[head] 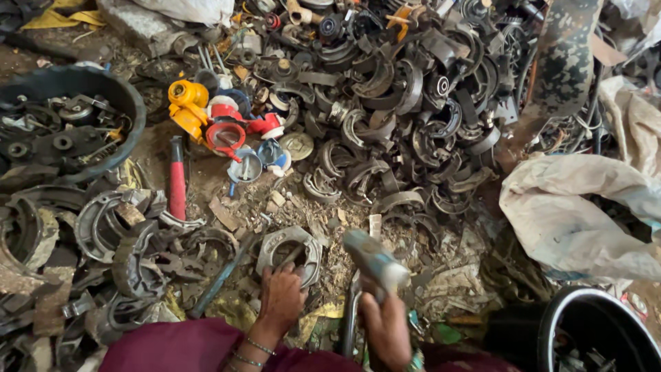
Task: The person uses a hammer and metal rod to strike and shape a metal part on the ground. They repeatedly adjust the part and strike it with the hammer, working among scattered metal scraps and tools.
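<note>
You get dim, flat daylight, no hard shadows or glare. Your tool (375, 262) is motion-blurred; the scrap pile (399, 110) stays fairly sharp. Edges darken and soften, slight wide-angle stretch at corners.

The brake shoes (385, 131) heaped on the floor (344, 213) look like dull grey metal, matt and grimy, some rust-stained. The ring-shaped part (289, 251) under the left hand (281, 300) is rough cast metal. The tool (374, 260) in the right hand (385, 329) has a worn, scuffed bluish finish. Nearby, a red-handled hammer (177, 180) looks smooth plastic, the sack (571, 207) coarse woven cloth, the tub (592, 324) glossy black.
</note>
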